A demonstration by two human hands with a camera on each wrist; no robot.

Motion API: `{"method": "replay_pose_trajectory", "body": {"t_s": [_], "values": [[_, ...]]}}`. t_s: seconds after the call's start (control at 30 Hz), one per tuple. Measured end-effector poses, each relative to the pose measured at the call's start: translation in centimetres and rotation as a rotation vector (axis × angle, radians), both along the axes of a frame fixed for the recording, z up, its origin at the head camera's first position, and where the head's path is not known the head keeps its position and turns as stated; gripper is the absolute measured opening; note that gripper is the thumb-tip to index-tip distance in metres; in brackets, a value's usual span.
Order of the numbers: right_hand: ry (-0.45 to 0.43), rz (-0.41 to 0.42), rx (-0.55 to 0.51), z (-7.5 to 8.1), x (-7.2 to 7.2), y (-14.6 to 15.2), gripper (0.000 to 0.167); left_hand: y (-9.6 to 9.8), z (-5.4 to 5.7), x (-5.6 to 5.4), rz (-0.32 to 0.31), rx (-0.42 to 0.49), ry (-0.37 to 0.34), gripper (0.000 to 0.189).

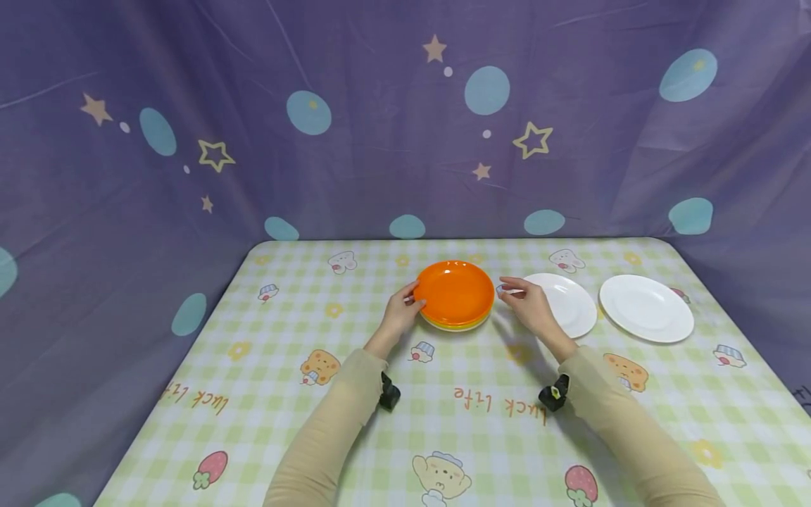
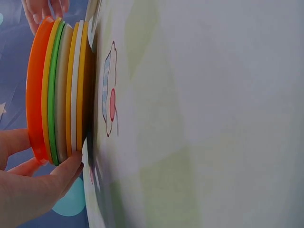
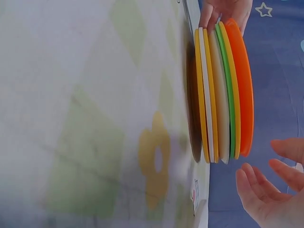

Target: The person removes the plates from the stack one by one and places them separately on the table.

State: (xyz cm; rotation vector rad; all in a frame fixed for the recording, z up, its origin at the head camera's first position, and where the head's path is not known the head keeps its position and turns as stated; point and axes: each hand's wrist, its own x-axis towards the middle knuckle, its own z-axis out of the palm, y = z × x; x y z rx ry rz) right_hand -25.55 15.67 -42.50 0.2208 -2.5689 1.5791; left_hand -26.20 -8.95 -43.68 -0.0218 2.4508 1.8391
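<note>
Bench (image 1: 380,451): check-patterned.
White plates (image 1: 646,308): lying separately at 2 o'clock.
Plate stack (image 1: 454,292): at 12 o'clock, orange uppermost; might slide apart if lifted one-sidedly.
Left grip (image 1: 399,313): clamped on stack's 9 o'clock edge.
Right grip (image 1: 531,308): apart, holding nothing, near stack's 3 o'clock.

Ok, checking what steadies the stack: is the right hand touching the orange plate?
Apart: the right wrist view shows blue backdrop between the right hand and the orange plate.

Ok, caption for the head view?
Left grip holds the edge of an orange-topped plate stack; the empty right grip hovers beside it, with two white plates to the right.
</note>
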Motion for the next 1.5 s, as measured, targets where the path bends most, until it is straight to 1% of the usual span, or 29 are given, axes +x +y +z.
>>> {"method": "replay_pose_trajectory", "body": {"t_s": [0.3, 0.57, 0.8, 1.07, 1.2, 1.37, 1.5], "values": [[-0.012, -0.003, -0.01, -0.4, -0.4, -0.6, 0.036, 0.1, 0.1, 0.0, 0.007, -0.008, -0.008, 0.047], [-0.058, -0.024, -0.012, -1.0, -0.6, -1.3, 0.036, 0.1, 0.0, -0.1, 0.008, -0.008, -0.016, 0.047], [-0.075, -0.016, -0.038, -1.4, -0.9, -1.6, 0.036, 0.1, 0.0, 0.0, 0.005, -0.008, -0.012, 0.047], [-0.091, -0.065, 0.002, -1.5, -0.9, -1.9, 0.037, 0.1, 0.0, 0.0, 0.003, 0.005, -0.011, 0.047], [-0.085, -0.082, 0.006, -1.3, -0.8, -2.1, 0.037, 0.1, 0.0, 0.1, 0.005, 0.008, -0.01, 0.047], [-0.08, -0.099, -0.001, -1.2, -0.7, -2.4, 0.036, 0.1, 0.1, 0.1, 0.008, 0.015, -0.013, 0.047], [-0.103, -0.105, -0.021, -1.1, -0.7, -2.4, 0.036, 0.1, 0.1, 0.2, 0.01, 0.002, -0.011, 0.048]]}}
